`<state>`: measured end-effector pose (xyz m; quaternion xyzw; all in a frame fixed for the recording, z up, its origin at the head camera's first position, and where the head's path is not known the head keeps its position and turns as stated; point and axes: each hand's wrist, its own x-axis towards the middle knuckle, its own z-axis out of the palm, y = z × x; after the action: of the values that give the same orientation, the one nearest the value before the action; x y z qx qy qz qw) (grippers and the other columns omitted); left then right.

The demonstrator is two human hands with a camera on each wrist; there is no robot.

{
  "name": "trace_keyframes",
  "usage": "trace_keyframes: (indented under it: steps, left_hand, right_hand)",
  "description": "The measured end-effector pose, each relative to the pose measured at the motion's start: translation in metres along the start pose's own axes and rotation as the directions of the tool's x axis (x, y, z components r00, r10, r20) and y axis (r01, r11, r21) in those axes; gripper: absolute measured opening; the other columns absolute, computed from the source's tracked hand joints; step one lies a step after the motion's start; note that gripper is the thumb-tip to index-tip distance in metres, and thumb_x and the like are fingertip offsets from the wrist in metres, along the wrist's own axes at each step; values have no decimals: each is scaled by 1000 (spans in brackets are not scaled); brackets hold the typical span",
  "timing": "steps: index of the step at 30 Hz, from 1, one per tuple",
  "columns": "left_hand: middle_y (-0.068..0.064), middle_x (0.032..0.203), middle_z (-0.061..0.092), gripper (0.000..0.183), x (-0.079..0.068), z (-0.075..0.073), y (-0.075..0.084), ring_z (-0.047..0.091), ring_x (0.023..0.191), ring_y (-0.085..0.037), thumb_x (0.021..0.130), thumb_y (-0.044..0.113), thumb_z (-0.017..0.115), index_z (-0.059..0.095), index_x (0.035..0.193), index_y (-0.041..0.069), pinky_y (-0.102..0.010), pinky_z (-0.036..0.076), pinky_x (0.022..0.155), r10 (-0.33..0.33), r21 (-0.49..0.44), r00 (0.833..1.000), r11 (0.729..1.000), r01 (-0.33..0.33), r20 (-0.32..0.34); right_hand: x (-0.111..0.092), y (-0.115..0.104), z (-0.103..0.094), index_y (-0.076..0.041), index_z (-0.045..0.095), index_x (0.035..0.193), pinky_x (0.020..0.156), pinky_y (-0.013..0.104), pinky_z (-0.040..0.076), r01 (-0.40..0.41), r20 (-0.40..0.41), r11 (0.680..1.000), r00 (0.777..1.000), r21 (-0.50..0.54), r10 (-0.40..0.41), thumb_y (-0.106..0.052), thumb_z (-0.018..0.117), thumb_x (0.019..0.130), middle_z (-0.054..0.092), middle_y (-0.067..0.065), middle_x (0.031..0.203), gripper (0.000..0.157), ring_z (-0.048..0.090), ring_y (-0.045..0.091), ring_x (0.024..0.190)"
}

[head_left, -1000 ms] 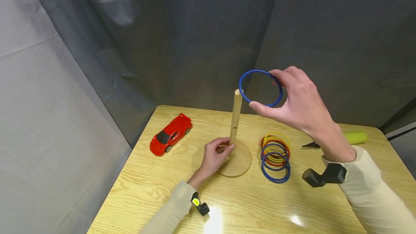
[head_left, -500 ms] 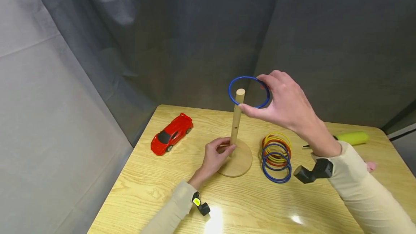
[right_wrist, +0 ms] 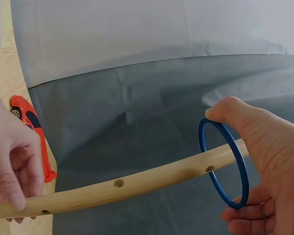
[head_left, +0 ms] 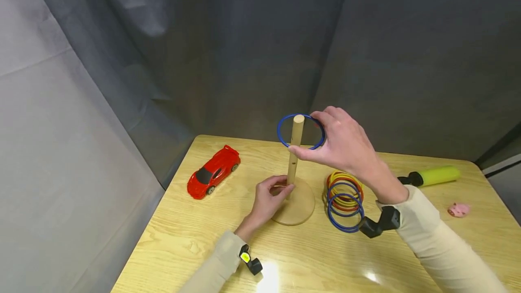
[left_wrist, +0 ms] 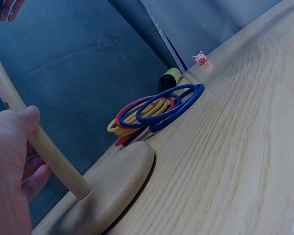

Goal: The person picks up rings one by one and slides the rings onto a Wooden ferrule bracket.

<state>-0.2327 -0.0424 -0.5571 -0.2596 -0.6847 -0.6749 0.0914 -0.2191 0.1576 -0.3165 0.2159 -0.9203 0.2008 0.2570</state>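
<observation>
In the head view, a wooden post (head_left: pixel 292 169) rises from a round base (head_left: pixel 304 207) on the table. My left hand (head_left: pixel 265 200) grips the post low down, thumb on one side and fingers on the other, as the left wrist view shows too. A thin blue ring (head_left: pixel 278 131) is pinched across its width by the thumb and fingers of my right hand (head_left: pixel 346 141). The right wrist view has the post passing through this blue ring (right_wrist: pixel 242 169), a little below the post's top. Holes dot the post's side.
Right of the base lies a loose pile of blue, red and yellow rings (head_left: pixel 343 229). A red toy car (head_left: pixel 214 171) stands to the left. Farther right are a yellow-green cylinder with a black end (head_left: pixel 439 175) and a small pink pig (head_left: pixel 459 210). Dark cloth hangs behind.
My right hand has moved left and down with the blue ring, from beside the post's top to around the post. The left hand keeps its grip. The pink pig has come into sight.
</observation>
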Motion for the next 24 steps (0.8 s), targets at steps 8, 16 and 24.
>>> trace_keyframes:
  steps: [8, 16, 24]
  left_hand:
    - [-18, 108, 76, 25, -4, -2, -2, 76, 96, -31, 96, 7, 76, 74, 119, -1, -54, 64, 82, 13, 2, 1000, 1000, -13, -2]
    - [-23, 108, 75, 25, -5, -1, -1, 75, 95, -39, 93, -2, 77, 73, 117, -5, -49, 65, 81, 5, -12, 1000, 1000, -5, -30]
    - [-31, 107, 72, 25, -4, 1, 9, 73, 92, -48, 91, -12, 72, 69, 116, -15, -58, 63, 79, 30, 4, 999, 1000, -30, -40]
  right_hand:
    - [-11, 3, 20, -1, 74, 115, 64, 43, 52, 3, -1, 999, 1000, -40, -3, -72, 81, 64, 68, 9, 97, 88, 61, 30, 86]
    - [-24, 7, 35, 4, 72, 116, 78, 48, 52, -6, 40, 999, 999, 38, 5, -67, 84, 66, 68, 13, 100, 87, 60, 32, 91]
    - [-32, 12, 53, 5, 72, 114, 81, 49, 54, 12, 38, 998, 999, 69, -14, -66, 84, 67, 68, 13, 99, 86, 62, 33, 91]
